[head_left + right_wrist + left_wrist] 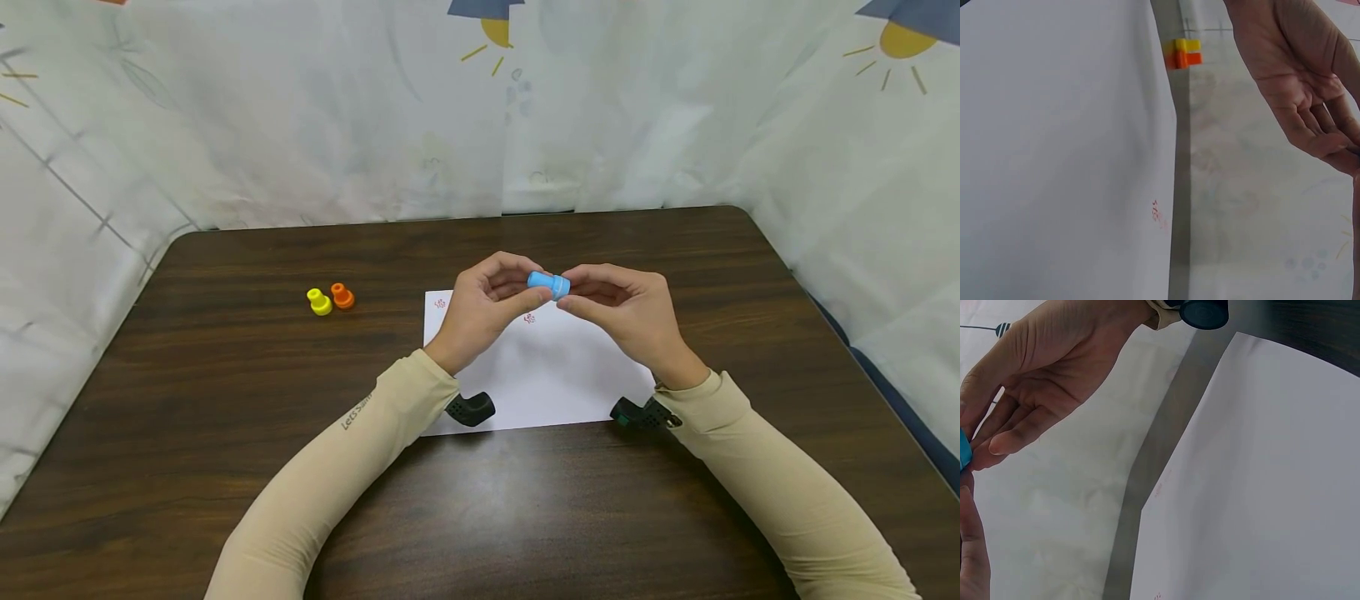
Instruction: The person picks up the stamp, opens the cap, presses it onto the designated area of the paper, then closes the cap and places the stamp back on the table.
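Observation:
A small blue stamp [549, 284] is held up over the far part of a white paper sheet [555, 379]. My left hand [480, 308] pinches its narrower end between thumb and fingers. On the other side, the fingertips of my right hand [633, 308] grip the wider, ringed end. Only a sliver of the blue stamp [964, 450] shows at the edge of the left wrist view. In the right wrist view the right hand's fingertips run out of frame, so the stamp is hidden there. Small red printed marks [529, 318] lie on the paper below the hands.
To the left on the dark wooden table [225, 375] stand a yellow stamp [320, 302] and an orange stamp [342, 297], side by side. A white printed curtain [337, 125] hangs behind the table. Black wrist cameras [471, 409] sit under both wrists.

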`<action>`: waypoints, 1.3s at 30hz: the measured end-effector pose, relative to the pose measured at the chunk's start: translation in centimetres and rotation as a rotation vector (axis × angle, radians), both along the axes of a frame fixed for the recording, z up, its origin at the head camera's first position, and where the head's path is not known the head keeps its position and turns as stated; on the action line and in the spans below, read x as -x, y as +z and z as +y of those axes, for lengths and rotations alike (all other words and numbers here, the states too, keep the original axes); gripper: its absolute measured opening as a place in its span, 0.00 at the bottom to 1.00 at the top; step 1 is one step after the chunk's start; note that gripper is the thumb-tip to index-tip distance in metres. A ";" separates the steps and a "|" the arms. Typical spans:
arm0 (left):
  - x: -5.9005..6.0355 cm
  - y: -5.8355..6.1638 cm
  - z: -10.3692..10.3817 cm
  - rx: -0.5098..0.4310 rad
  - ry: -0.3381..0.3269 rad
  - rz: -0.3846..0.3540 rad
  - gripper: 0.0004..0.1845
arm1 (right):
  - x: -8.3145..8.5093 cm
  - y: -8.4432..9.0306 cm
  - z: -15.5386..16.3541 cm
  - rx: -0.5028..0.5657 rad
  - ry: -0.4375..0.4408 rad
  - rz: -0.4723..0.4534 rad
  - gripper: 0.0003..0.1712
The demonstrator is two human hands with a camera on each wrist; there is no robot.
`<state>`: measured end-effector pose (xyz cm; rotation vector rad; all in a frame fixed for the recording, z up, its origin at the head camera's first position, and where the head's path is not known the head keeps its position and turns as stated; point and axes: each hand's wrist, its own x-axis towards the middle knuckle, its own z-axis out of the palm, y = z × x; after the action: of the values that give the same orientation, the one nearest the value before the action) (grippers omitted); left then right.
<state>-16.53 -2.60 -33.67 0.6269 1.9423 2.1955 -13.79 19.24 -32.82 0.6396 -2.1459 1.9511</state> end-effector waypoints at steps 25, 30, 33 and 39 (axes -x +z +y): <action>0.1 -0.2 0.1 -0.006 0.002 0.004 0.14 | 0.1 -0.2 -0.1 -0.043 -0.030 -0.010 0.17; 0.1 -0.2 0.1 0.001 0.006 0.002 0.13 | 0.1 -0.3 -0.2 -0.043 -0.028 -0.006 0.17; 0.1 -0.2 0.1 0.005 0.009 -0.001 0.13 | 0.1 -0.3 -0.2 -0.051 -0.034 -0.003 0.17; 0.0 -0.2 0.1 0.005 0.007 -0.005 0.13 | 0.1 -0.4 -0.1 -0.053 -0.043 -0.005 0.16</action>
<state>-16.54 -2.50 -33.87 0.6138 1.9500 2.1933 -13.93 19.09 -33.21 0.5932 -2.2019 1.8825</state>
